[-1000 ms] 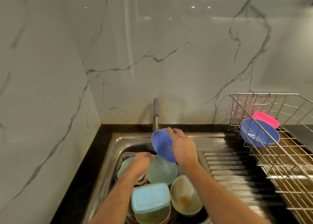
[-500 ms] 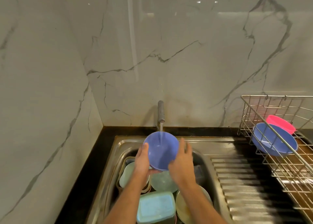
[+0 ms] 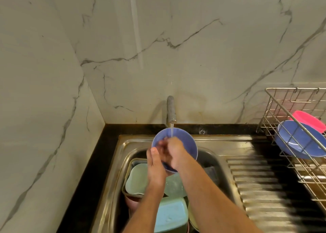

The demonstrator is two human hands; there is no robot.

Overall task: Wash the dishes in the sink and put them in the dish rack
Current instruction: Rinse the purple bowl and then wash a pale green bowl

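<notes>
Marble-veined wall panels (image 3: 194, 56) form the corner behind a black table (image 3: 88, 171) that carries a stainless steel sink (image 3: 121, 162) with a ribbed drainboard (image 3: 264, 188) on its right side. Mounted at the back wall, a metal tap (image 3: 171, 110) releases a thin stream of water (image 3: 171, 131) straight down.

Directly under the tap, a blue bowl (image 3: 188, 144) is held above the sink basin, tilted with its opening toward the camera. The stream falls into the bowl. The left hand (image 3: 156, 167) grips the bowl from below at its near-left rim, thumb resting on the rim edge. The right hand (image 3: 173, 153) is placed inside the bowl; its fingers are blurred, so whether they lie flat against the inner surface or curl cannot be told.

Below the hands, the basin holds several stacked items: a pale green square dish (image 3: 136, 179) at the left, a pale green round plate (image 3: 174, 186) at the centre, and a light blue lidded container (image 3: 170, 217) nearest the camera. A pinkish vessel (image 3: 131, 202) shows partly beneath the square dish.

At the right edge, a wire dish rack (image 3: 291, 100) stands on the table beside the drainboard. It holds a second blue bowl (image 3: 299, 139) leaning on its side, and a pink bowl (image 3: 308, 120) just behind it, touching or nearly touching.
</notes>
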